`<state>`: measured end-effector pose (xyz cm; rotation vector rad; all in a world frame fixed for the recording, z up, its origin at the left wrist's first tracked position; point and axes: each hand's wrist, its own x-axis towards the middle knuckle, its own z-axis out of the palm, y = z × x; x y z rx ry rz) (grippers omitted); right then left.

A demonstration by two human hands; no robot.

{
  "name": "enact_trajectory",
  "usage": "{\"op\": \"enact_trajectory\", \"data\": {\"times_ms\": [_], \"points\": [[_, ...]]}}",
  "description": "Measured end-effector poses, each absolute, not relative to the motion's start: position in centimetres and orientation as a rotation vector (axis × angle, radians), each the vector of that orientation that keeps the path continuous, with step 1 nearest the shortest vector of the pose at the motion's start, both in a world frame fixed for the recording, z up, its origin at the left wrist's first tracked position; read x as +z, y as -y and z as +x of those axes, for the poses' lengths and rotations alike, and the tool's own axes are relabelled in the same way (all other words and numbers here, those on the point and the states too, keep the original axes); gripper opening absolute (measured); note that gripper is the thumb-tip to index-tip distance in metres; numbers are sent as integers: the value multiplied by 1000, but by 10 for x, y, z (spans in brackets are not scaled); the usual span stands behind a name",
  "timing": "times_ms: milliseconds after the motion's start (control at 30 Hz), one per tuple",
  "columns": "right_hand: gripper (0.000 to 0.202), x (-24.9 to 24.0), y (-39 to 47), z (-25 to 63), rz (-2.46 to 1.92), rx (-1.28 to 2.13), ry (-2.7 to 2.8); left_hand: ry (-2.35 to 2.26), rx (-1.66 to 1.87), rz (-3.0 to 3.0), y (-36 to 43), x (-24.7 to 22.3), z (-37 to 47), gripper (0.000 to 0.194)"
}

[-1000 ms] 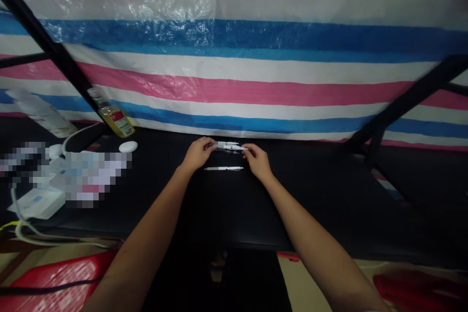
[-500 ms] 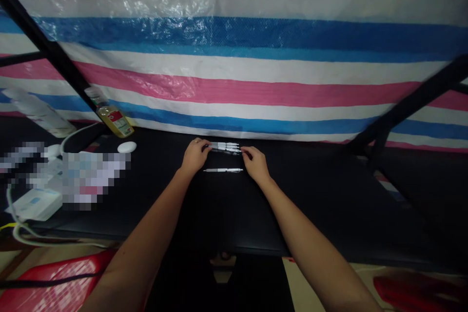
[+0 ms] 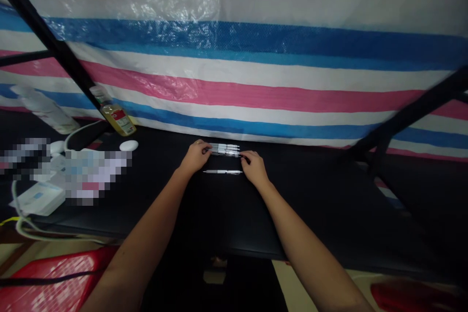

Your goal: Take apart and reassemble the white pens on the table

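Observation:
Several white and silver pens (image 3: pixel 225 149) lie side by side in a row across the black tabletop (image 3: pixel 226 214). My left hand (image 3: pixel 196 157) is closed at their left ends, thumb and fingers pinching there. At the right ends my right hand (image 3: pixel 253 165) pinches the nearest pen of the row. Its fingertips partly cover that pen's end. One more pen (image 3: pixel 223 172) rests apart, a little closer to me and parallel to the row, touched by neither hand.
To the left stand a bottle of yellow liquid (image 3: pixel 119 118) and a white bottle (image 3: pixel 46 109). Near them are a white oval object (image 3: pixel 129 146), a white box (image 3: pixel 38 199) and cables. A striped sheet (image 3: pixel 234 73) hangs behind, between black metal bars. A red plastic stool (image 3: pixel 54 278) is below left.
The right hand has shifted slightly toward me along with the nearest pen of the row. The camera view has tilted a little. The separate pen stays where it was.

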<state>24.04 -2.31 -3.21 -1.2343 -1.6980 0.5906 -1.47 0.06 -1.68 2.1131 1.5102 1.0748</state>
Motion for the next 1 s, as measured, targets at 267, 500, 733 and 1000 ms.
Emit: {"op": "enact_trajectory", "data": {"times_ms": [267, 500, 733, 1000], "points": [[25, -32, 24, 238, -1204, 599, 1697, -1505, 1019, 2178, -3, -18, -18, 14], [28, -32, 23, 242, -1190, 604, 1706, -1564, 1120, 2168, 0, -13, -11, 14], [23, -33, 24, 244, -1212, 458, 1673, -1143, 844, 2344, 24, 13, 2, 15], [21, -28, 27, 244, -1205, 328, 1707, -1121, 306, 2388, 26, 15, 7, 17]]}}
